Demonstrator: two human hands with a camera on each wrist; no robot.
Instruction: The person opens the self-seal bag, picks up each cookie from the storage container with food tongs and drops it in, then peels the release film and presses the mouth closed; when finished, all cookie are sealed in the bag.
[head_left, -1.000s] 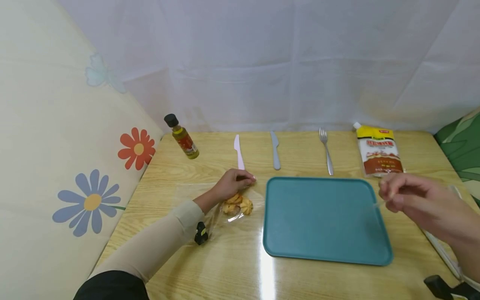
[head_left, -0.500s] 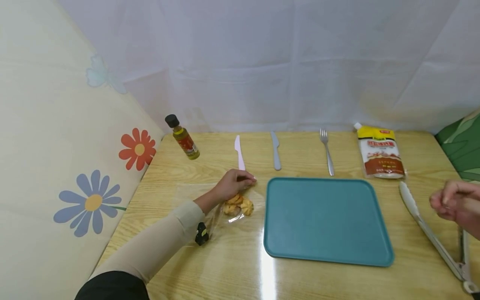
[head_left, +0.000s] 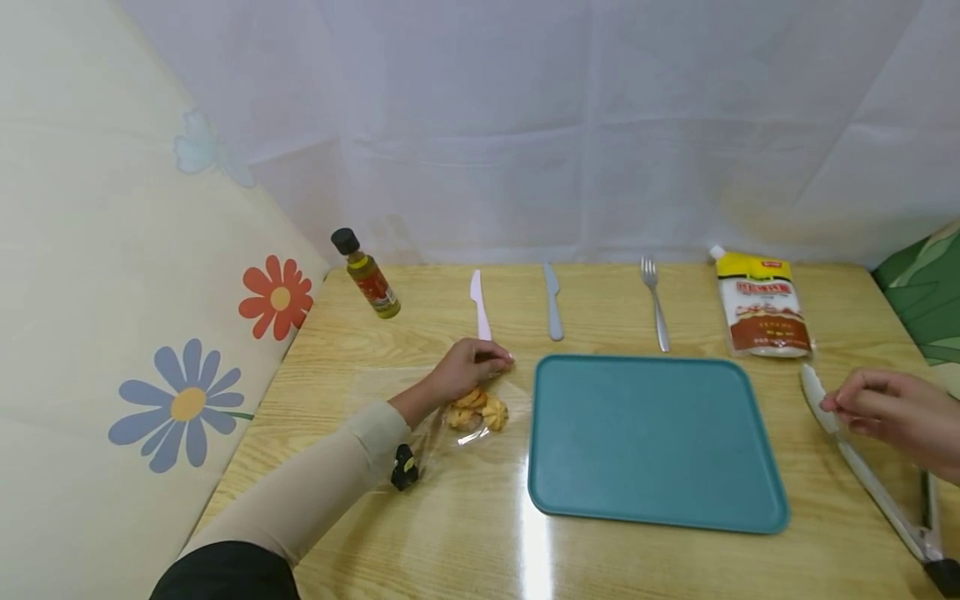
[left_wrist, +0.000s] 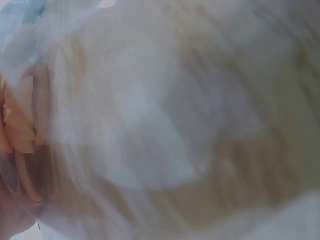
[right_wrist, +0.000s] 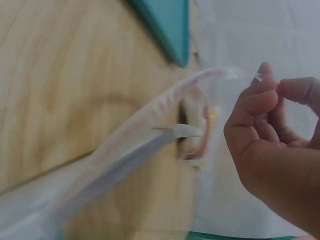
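Presently, the work appears to be at an early stage, judged from the layout. The table (head_left: 615, 308) carries all items. The tray (head_left: 652, 442) lies at centre with nothing on it, so no food has been moved onto it. Left of the tray, a clear bag (head_left: 442, 417) lies flat; the cookies (head_left: 476, 410) are inside it, near its tray-side end, and a black clip (head_left: 402, 468) sits at its near end. The left hand (head_left: 465, 367) rests on the bag just behind the cookies, fingers curled downward and pressing the film; whether they pinch it cannot be told, and the left wrist view is blurred.

Right of the tray, the tongs (head_left: 862, 467) lie on the table, tips pointing away from the person. The right hand (head_left: 888, 412) is at the tips; the right wrist view shows thumb and fingers (right_wrist: 260, 100) pinching a thin clear strip at the tongs, apparently a wrapper. The tongs are not yet gripped for use.

Along the far edge lie a sauce pouch (head_left: 761, 304), an oil bottle (head_left: 365, 273), a fork (head_left: 654, 302), a grey knife (head_left: 552, 302) and a pink knife (head_left: 477, 304), all untouched.

Remaining, by this reading: free the tongs, open the bag, transfer the cookies.
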